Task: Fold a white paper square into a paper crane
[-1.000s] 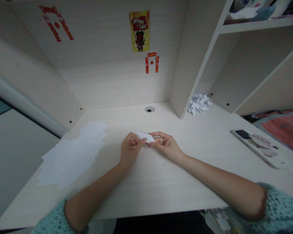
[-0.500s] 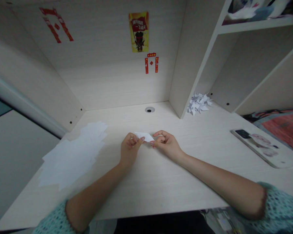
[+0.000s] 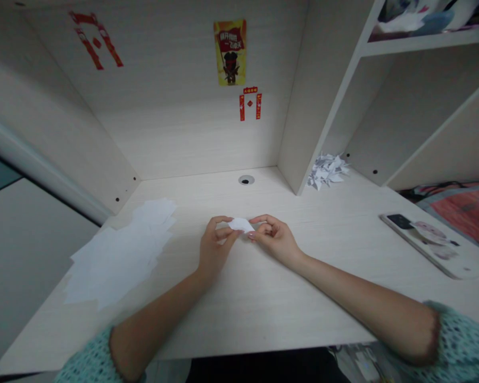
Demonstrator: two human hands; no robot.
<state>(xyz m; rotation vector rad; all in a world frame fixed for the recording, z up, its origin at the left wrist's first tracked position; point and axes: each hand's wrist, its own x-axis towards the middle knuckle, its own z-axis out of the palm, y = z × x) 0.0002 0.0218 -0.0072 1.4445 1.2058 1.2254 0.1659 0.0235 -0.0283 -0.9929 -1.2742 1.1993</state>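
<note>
A small folded piece of white paper (image 3: 240,225) is held just over the desk between both hands. My left hand (image 3: 217,242) grips its left end, thumb at the near edge and index finger at the far edge. On the right end, the thumb and index finger of my right hand (image 3: 274,234) close on the paper, the other fingers curled in. Left of the hands lies a spread pile of white paper sheets (image 3: 120,255). Beside the shelf divider sits a heap of small folded white paper pieces (image 3: 327,170).
A phone (image 3: 429,244) with a decorated case lies on the right of the desk (image 3: 239,314). Behind the hands is a round cable hole (image 3: 246,180). An upright shelf divider (image 3: 319,101) stands at the back right, near a red and grey cloth (image 3: 463,210).
My left index finger has stretched out from a curl to the paper's far edge. The paper has shifted slightly right. My right hand keeps nearly the same pinch.
</note>
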